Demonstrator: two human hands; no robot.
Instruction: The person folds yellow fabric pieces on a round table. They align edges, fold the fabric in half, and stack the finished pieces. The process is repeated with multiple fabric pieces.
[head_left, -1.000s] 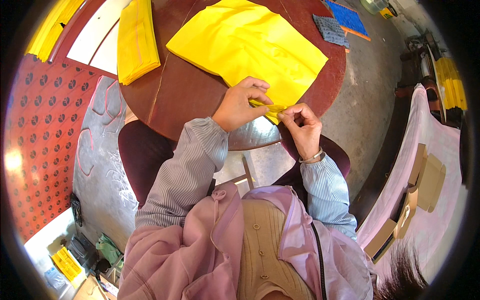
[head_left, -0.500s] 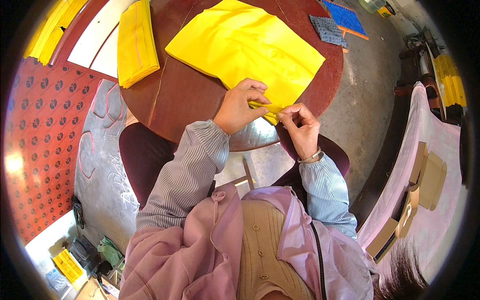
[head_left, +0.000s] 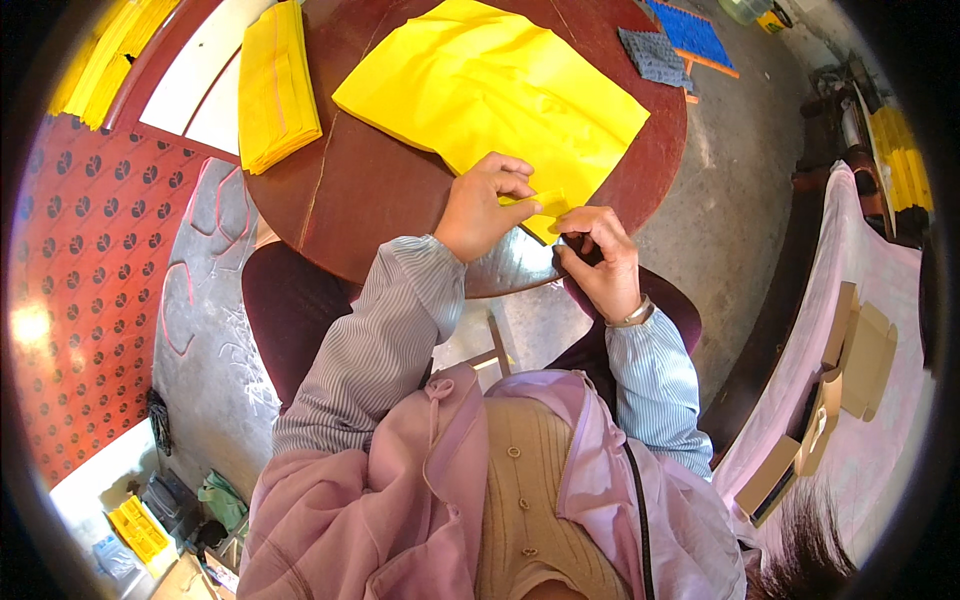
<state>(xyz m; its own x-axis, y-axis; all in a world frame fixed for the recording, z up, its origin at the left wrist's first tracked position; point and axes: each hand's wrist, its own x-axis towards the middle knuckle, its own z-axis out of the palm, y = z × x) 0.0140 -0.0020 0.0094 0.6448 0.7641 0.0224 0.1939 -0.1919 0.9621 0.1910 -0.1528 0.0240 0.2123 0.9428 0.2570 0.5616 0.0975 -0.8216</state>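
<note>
A large yellow cloth piece (head_left: 490, 90), perhaps a bag, lies slightly creased across the round red-brown table. My left hand (head_left: 485, 208) is closed on its near corner, where a small strip is folded over between thumb and fingers. At the right of that corner is my right hand (head_left: 608, 262), its fingers curled and the thumb apart from the index finger. The index fingertip is at the cloth's edge; whether it touches is hard to tell. A stack of folded yellow cloth pieces (head_left: 278, 90) sits at the table's left edge.
The round table (head_left: 375, 200) has its near rim just beyond my knees. To the right, an opened cardboard box (head_left: 865, 360) rests on a pink cloth (head_left: 790, 400). A grey cloth (head_left: 655, 58) and a blue mat-like seat (head_left: 692, 35) are at the far right.
My right thumb has come away from the cloth corner and dropped lower, parting from the index finger. My left hand keeps its pinch, and the folded strip now shows flatter.
</note>
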